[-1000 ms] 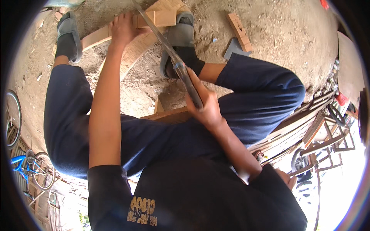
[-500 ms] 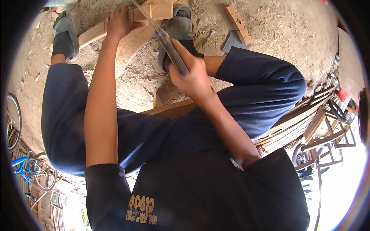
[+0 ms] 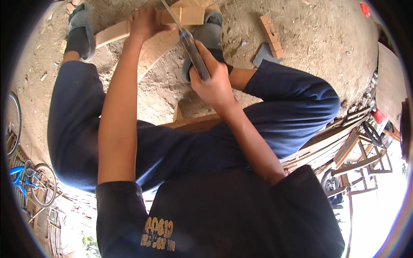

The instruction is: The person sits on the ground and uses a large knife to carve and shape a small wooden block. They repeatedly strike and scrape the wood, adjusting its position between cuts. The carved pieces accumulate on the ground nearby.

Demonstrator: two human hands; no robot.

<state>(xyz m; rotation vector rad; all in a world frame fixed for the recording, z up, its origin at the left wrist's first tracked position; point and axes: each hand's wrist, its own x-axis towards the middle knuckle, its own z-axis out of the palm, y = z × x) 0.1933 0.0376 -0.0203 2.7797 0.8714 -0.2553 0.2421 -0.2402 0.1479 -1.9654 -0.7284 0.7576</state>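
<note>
My left hand [image 3: 146, 26] lies over a curved wooden piece [image 3: 112, 35], fingers on its far side and thumb stretched along it to the right. That piece rests across a wider pale board [image 3: 150, 64] on the ground. In my right hand [image 3: 213, 84] is the dark handle of a long-bladed hand tool [image 3: 194, 56], fingers wrapped round it. Its thin metal blade, seen almost edge-on, crosses the wood just right of my left thumb. Whether it has teeth cannot be made out. My right sandal [image 3: 211, 34] is beside the wood's right end.
To the right, a notched wooden block [image 3: 271, 36] lies on the dirt, touching a flat grey plate [image 3: 266, 55]. A wooden beam [image 3: 195, 124] passes under my legs. A blue bicycle [image 3: 32, 182] stands at far left, a wooden frame [image 3: 365, 159] at far right.
The whole view has shifted, so the wood and my feet appear farther right and slightly lower. Against the wood, my right hand and the tool have slid a little away from me.
</note>
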